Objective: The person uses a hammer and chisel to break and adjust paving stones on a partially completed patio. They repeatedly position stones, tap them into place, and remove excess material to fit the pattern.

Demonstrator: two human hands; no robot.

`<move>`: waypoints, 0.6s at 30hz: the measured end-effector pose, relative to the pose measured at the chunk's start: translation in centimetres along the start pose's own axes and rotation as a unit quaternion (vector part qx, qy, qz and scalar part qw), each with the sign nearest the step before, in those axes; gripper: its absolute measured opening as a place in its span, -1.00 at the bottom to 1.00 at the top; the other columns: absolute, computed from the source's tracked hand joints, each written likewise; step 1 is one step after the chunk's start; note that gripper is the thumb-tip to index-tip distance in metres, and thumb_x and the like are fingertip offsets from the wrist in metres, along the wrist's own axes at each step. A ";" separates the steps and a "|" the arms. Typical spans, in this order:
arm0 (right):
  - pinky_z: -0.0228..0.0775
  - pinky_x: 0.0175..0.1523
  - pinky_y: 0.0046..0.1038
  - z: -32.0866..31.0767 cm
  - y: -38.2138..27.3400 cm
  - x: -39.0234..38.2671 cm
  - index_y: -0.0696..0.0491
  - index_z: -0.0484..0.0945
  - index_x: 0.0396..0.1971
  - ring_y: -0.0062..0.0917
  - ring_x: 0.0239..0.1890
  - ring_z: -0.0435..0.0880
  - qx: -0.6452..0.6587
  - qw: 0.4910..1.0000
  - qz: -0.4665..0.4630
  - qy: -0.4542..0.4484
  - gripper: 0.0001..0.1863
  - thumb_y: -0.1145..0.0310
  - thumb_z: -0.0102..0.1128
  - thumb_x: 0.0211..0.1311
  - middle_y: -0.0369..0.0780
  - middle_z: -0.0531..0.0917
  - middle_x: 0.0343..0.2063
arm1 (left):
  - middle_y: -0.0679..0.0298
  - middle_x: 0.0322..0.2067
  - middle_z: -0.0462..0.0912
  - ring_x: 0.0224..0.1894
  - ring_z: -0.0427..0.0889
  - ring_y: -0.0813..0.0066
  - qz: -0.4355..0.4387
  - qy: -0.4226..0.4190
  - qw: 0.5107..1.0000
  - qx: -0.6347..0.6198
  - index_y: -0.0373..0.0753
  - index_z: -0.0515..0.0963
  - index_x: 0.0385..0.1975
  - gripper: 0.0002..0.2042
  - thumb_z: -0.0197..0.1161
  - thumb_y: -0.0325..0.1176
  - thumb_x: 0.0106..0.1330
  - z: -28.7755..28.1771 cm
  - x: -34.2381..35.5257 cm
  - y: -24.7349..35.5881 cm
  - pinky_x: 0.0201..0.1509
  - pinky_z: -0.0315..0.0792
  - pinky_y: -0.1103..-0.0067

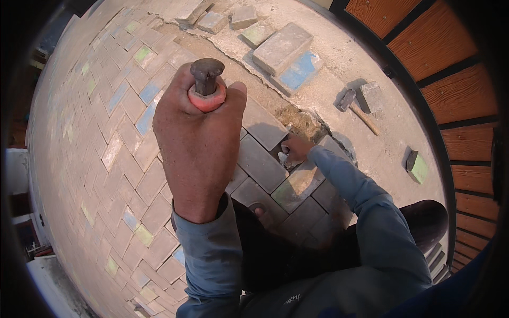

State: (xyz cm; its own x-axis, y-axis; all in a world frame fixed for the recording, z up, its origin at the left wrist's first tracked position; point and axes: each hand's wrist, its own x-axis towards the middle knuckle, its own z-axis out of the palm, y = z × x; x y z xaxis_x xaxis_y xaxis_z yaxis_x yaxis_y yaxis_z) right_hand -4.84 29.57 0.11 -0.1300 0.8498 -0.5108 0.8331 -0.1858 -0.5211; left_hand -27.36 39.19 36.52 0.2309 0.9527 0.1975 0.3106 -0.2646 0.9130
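Observation:
Raised close in front of me, my left hand (199,140) is closed round a chisel, its mushroomed steel head (206,71) sticking up above an orange-red collar (208,99). The chisel's lower end is hidden behind the fist. Farther down, my right hand (298,148) reaches into a narrow gap between the grey paving bricks (261,163), beside a patch of exposed sand (301,123). Its fingers are bent together around something whitish (283,158), too small to make out.
A hammer (356,108) with a wooden handle lies on the concrete at right, beside a brick piece (371,96). Loose bricks (283,47) stand along the broken concrete edge. A green-marked piece (417,166) lies near the brown slatted gate (469,143). Laid herringbone paving (119,153) spreads leftward.

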 end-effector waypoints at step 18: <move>0.55 -0.10 -0.24 -21.7 7.8 -25.4 0.11 0.63 -0.25 -0.33 -0.11 0.68 0.162 0.962 0.177 0.133 -0.55 0.17 0.61 -0.06 -0.17 0.66 -0.30 | 0.44 -0.57 0.28 -0.59 0.22 0.71 -0.066 -0.208 0.973 0.079 -0.20 0.34 -0.45 -0.80 0.25 -0.52 0.35 8.1 -3.3 -0.8 -0.53 0.14 0.66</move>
State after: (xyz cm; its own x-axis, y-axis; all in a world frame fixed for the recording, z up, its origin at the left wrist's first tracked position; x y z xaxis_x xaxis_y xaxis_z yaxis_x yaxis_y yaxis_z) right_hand 16.61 17.22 23.86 0.3091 0.7930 -0.5249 0.5829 -0.5941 -0.5544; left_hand -20.88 35.09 32.26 0.5218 0.8461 -0.1088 0.4925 -0.1947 0.8482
